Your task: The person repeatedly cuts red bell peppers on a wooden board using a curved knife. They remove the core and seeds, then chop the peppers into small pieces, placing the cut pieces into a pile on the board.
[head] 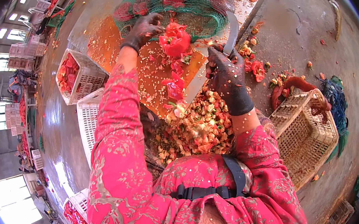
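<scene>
My left hand (143,31), in a dark, wet glove, is raised over the work surface with its fingers bent and apart; nothing shows between them. Just right of its fingertips is a red pepper (174,42) with a green spot on it. My right hand (228,72), also gloved and specked with seeds, grips a knife (232,32), its curved blade pointing away from me. Red pepper pieces (174,87) and many seeds lie on the orange-brown board (103,40). Beyond it, a green net bag (213,22) contains several red peppers.
Pepper cores and seeds form a heap (206,121) below the board. To the left stand a crate (89,78) of red pieces and another white crate (88,115). At right are a tilted plastic crate (308,135), blue-green netting (334,102) and scraps (257,71) on the floor.
</scene>
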`<action>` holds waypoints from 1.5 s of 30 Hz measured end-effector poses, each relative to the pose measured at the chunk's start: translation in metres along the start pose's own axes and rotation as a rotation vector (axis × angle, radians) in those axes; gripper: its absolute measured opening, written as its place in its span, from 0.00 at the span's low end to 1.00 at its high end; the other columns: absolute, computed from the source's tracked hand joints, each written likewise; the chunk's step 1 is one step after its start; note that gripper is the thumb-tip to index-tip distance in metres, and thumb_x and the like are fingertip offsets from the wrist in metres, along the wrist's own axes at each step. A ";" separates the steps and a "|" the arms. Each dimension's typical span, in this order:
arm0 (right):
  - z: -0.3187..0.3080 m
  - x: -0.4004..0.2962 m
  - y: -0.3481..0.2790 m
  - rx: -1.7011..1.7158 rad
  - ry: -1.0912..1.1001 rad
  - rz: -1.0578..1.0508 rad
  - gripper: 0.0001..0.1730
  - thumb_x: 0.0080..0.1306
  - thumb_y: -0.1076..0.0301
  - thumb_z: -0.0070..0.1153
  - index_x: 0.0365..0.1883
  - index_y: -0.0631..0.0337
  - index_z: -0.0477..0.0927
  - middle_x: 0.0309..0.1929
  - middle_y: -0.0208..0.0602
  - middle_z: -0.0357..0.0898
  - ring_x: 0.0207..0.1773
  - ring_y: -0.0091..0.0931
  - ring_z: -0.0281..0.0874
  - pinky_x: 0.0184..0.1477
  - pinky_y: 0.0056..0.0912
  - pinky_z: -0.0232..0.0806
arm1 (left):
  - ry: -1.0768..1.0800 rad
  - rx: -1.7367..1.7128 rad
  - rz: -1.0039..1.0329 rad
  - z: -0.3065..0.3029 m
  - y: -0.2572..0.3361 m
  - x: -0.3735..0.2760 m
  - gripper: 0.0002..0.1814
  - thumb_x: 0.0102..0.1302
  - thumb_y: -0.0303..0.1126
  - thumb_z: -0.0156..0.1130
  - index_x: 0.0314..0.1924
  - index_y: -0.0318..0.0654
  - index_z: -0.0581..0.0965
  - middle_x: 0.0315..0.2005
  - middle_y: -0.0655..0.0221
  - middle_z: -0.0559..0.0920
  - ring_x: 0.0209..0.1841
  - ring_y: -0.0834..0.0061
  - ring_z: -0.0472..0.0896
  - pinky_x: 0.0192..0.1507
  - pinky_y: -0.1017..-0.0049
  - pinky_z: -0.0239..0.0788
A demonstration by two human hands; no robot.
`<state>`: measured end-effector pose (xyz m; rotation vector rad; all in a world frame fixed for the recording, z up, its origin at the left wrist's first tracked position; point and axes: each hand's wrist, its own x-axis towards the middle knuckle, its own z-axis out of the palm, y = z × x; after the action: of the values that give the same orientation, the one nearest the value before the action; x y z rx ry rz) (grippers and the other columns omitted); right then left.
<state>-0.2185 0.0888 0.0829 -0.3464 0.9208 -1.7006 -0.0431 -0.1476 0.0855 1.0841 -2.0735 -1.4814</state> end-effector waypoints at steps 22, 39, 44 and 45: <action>-0.003 0.010 0.026 0.031 -0.028 -0.050 0.12 0.57 0.74 0.60 0.39 0.64 0.73 0.29 0.30 0.73 0.28 0.20 0.72 0.30 0.22 0.66 | 0.068 0.151 0.007 0.050 -0.067 -0.077 0.22 0.49 0.33 0.69 0.42 0.30 0.74 0.37 0.66 0.81 0.38 0.74 0.78 0.39 0.74 0.70; -0.004 0.001 0.023 0.083 -0.253 0.114 0.19 0.54 0.66 0.63 0.42 0.60 0.71 0.27 0.29 0.75 0.19 0.19 0.69 0.18 0.19 0.63 | -0.183 -0.248 0.034 0.109 0.071 -0.128 0.27 0.51 0.22 0.64 0.53 0.33 0.70 0.48 0.67 0.76 0.49 0.74 0.75 0.52 0.72 0.68; -0.001 -0.004 0.020 0.138 -0.225 0.143 0.13 0.55 0.67 0.61 0.36 0.57 0.73 0.25 0.28 0.75 0.18 0.20 0.70 0.16 0.20 0.61 | -0.022 -0.814 0.100 0.115 0.048 -0.129 0.20 0.52 0.24 0.65 0.47 0.40 0.73 0.41 0.66 0.78 0.40 0.75 0.78 0.43 0.74 0.73; -0.001 -0.002 0.023 0.157 -0.204 0.135 0.11 0.55 0.67 0.61 0.35 0.57 0.74 0.24 0.28 0.75 0.18 0.20 0.70 0.16 0.19 0.60 | -0.031 -0.872 0.259 0.117 0.034 -0.129 0.13 0.56 0.27 0.62 0.43 0.42 0.75 0.38 0.66 0.79 0.37 0.77 0.79 0.39 0.76 0.74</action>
<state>-0.2032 0.0896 0.0660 -0.3380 0.6433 -1.5691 -0.0536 0.0295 0.0892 0.4281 -1.2500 -1.9500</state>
